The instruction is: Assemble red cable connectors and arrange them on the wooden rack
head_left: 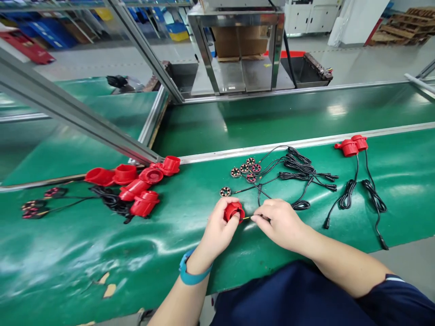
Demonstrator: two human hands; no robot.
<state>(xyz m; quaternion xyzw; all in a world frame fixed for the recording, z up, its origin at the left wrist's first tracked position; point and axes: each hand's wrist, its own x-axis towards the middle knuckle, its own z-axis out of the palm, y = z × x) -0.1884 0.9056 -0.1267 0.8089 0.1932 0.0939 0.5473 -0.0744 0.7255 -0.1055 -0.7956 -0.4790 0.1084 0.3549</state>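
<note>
My left hand (219, 226) is wrapped round a red plastic housing (232, 209), its open side facing up and my thumb at its rim. To the right, my right hand (279, 222) pinches a thin cable (252, 217) whose yellowish end runs to the housing. Whether that end is inside the housing is hidden by my thumb. Just beyond my hands lie several small round coil boards (244, 168) wired to coiled black cables (297, 165). One round board (225, 192) rests close to my left fingertips.
Red housings (144, 203) are piled at the left beside more round boards (34, 209) and a black cable bundle (113, 199). Two red housings with cables (349, 147) lie at the right. A metal frame post (68, 95) slants across the left; a conveyor (306, 113) runs behind the bench.
</note>
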